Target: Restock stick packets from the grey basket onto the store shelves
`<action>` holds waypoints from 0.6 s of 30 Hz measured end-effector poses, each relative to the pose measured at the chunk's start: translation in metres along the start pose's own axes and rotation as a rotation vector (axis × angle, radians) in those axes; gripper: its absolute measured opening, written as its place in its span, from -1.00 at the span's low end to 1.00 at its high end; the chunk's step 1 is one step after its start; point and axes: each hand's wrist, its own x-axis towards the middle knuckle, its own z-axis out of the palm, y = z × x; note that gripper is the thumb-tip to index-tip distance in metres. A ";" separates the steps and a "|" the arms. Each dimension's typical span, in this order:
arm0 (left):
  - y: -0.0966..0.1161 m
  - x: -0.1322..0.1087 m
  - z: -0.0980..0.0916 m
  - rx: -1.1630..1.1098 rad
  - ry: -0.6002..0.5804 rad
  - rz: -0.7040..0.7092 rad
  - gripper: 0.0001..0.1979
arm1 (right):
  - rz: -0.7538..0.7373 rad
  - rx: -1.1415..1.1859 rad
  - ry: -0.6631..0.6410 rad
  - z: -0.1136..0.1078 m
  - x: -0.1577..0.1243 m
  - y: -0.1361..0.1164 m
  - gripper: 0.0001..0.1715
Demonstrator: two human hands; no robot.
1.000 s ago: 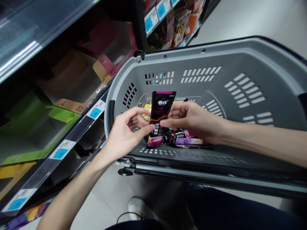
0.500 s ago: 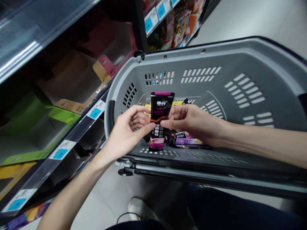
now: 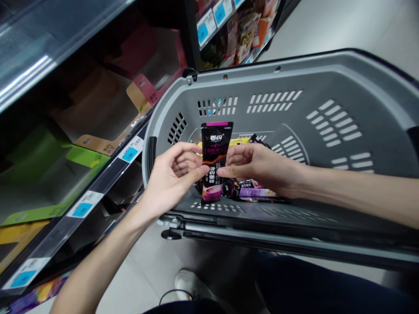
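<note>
A black drink-mix sachet (image 3: 214, 150) with a magenta top strip and a pink cup printed near its bottom is held upright over the grey shopping basket (image 3: 284, 87). My left hand (image 3: 178, 172) pinches its left edge, thumb on the front. On the right edge my right hand (image 3: 252, 163) grips it the same way, fingers curled behind. Below and behind the hands, several more sachets lie in the basket: a purple-and-black one (image 3: 257, 192) and a yellow one (image 3: 238, 141). The hands partly cover them.
To the left, a shelf with blue price tags (image 3: 130, 154) holds green, tan and pink display boxes (image 3: 149, 89). Packaged goods (image 3: 247, 37) fill a further shelf at the top. The basket's handle bar (image 3: 262, 233) runs along its near side, above a shoe (image 3: 190, 283).
Both hands have shifted slightly left with the sachet, which now stands a little higher and turns a bit. The basket and the sachets in it stay in place.
</note>
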 end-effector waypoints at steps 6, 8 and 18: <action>-0.003 0.002 -0.001 0.016 -0.044 0.022 -0.66 | 0.015 0.024 0.006 0.000 -0.003 0.002 -0.59; -0.003 0.001 -0.001 0.029 -0.110 0.000 -0.64 | 0.001 0.046 0.000 0.002 -0.004 0.003 -0.61; 0.002 -0.002 0.003 0.074 -0.024 0.017 -0.74 | -0.231 -0.376 -0.097 -0.007 0.001 -0.009 -0.80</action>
